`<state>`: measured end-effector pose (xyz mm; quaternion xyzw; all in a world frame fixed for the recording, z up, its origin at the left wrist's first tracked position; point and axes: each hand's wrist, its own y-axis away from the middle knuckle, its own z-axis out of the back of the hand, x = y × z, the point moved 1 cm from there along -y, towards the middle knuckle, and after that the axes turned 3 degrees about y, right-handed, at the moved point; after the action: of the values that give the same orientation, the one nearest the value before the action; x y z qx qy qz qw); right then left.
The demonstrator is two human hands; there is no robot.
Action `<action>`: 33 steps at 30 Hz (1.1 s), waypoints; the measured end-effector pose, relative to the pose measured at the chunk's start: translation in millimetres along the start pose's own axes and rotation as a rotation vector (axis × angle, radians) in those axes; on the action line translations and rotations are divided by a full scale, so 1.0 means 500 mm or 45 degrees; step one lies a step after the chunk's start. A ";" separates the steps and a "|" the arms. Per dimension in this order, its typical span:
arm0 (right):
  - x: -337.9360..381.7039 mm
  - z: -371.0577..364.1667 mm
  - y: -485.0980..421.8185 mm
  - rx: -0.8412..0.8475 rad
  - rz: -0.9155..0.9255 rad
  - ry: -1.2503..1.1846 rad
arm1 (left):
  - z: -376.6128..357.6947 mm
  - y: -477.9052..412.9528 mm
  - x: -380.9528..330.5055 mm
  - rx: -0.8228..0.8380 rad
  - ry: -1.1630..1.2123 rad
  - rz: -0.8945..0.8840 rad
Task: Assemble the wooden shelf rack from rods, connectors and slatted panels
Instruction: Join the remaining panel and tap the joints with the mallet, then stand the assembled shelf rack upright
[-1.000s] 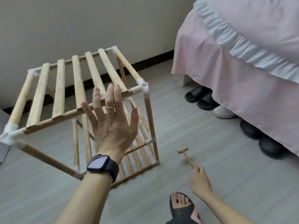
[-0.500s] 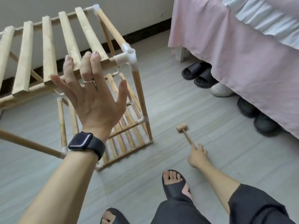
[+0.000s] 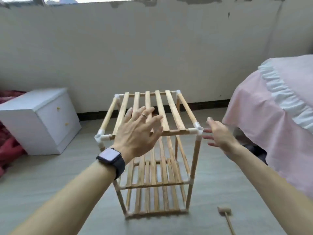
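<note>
The wooden shelf rack [image 3: 171, 112] stands upright on the floor in the middle, with three slatted tiers joined by rods and white corner connectors [image 3: 197, 130]. My left hand [image 3: 138, 133], wearing a watch and a ring, hovers with spread fingers over the top slatted panel near its front rail; whether it touches the slats is unclear. My right hand [image 3: 218, 134] is held out with straight fingers just right of the front right connector, holding nothing. A small wooden mallet [image 3: 226, 217] lies on the floor at the lower right.
A white bedside cabinet [image 3: 40, 119] stands at the left with red fabric [image 3: 8, 150] beside it. A bed with a pink cover [image 3: 274, 116] fills the right side. A plain wall [image 3: 152, 53] runs behind the rack. Grey floor surrounds the rack.
The rack went from tilted to standing upright. My right hand let go of the mallet, which now lies on the floor, and rose to the rack's front right corner.
</note>
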<state>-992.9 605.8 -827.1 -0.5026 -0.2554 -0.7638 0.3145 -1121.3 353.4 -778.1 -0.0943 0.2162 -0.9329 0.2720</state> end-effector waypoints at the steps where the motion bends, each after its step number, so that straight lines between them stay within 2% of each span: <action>1: 0.043 -0.003 -0.008 0.059 -0.017 -0.025 | 0.020 -0.006 0.037 -0.018 0.012 0.133; 3: 0.104 -0.021 -0.025 0.114 -0.064 0.078 | 0.045 -0.014 0.111 -0.022 0.074 0.472; 6: 0.141 -0.059 -0.043 0.130 -0.144 0.194 | 0.042 -0.016 0.202 0.177 0.415 1.043; 9: 0.130 -0.098 -0.044 0.052 -0.219 0.213 | 0.008 -0.018 0.249 0.302 0.722 1.278; 11: 0.112 -0.113 -0.046 -0.079 -0.175 0.350 | -0.023 -0.014 0.257 0.303 0.812 1.296; 13: 0.099 -0.114 -0.046 -0.146 -0.140 0.436 | -0.056 -0.004 0.256 0.212 0.810 1.334; 15: 0.093 -0.111 -0.050 -0.178 -0.141 0.497 | -0.069 0.008 0.253 0.129 0.732 1.392; 19: 0.092 -0.111 -0.039 -0.242 -0.107 0.543 | -0.067 0.017 0.255 0.135 0.594 1.387; 24: 0.075 -0.112 0.020 -0.226 0.048 0.413 | -0.062 0.057 0.257 0.036 0.631 1.312; 30: 0.028 -0.151 0.059 -0.312 0.234 0.316 | -0.073 0.143 0.248 -0.236 0.733 1.242; 33: -0.039 -0.201 0.067 -0.369 0.298 0.211 | -0.119 0.200 0.233 -0.350 0.945 1.255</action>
<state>-1023.5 516.8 -879.5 -0.5042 -0.0557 -0.7895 0.3455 -1189.4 234.7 -869.5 0.3124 0.4321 -0.6323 0.5621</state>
